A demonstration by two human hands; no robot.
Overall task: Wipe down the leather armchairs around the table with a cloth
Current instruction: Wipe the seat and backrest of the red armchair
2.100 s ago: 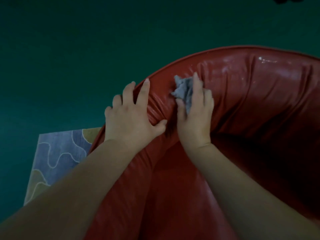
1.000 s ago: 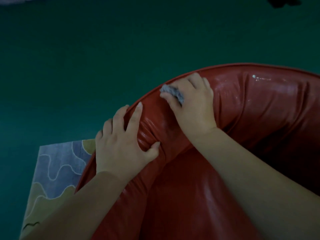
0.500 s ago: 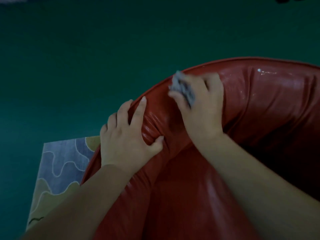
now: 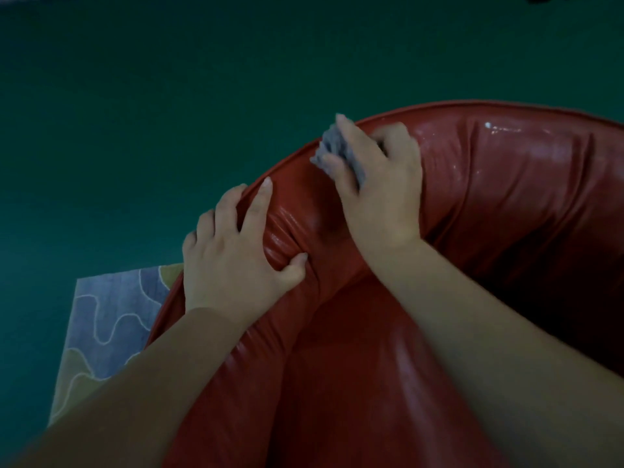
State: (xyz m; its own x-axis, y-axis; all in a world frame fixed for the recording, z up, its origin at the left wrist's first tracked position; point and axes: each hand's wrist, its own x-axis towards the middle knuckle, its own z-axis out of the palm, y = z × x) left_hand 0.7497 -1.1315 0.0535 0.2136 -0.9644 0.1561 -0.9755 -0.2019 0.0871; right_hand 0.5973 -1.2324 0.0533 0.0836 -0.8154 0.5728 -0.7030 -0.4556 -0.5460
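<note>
I see the red leather armchair (image 4: 506, 214) filling the right and lower part of my view, its curved padded backrest rim arcing from the lower left up to the right edge. I take that rim as my landmark.

My right hand (image 4: 381, 194) lies on the inner face of the rim near its top, fingers curled around a crumpled grey cloth (image 4: 332, 146). The cloth is bunched between the thumb and the forefinger and pressed against the leather right at the piped edge of the rim; part of it sticks out past the fingers toward the outside.

My left hand (image 4: 236, 261) sits lower along the rim, just beside the right hand but not touching it. Its fingers are spread over the outer edge while the thumb digs into the inner padding, wrinkling the leather between them.

Outside the rim lies dark green floor (image 4: 152, 113). Below the left hand, against the chair's outer side, a patterned rug (image 4: 108, 325) shows wavy blue and yellow shapes.
</note>
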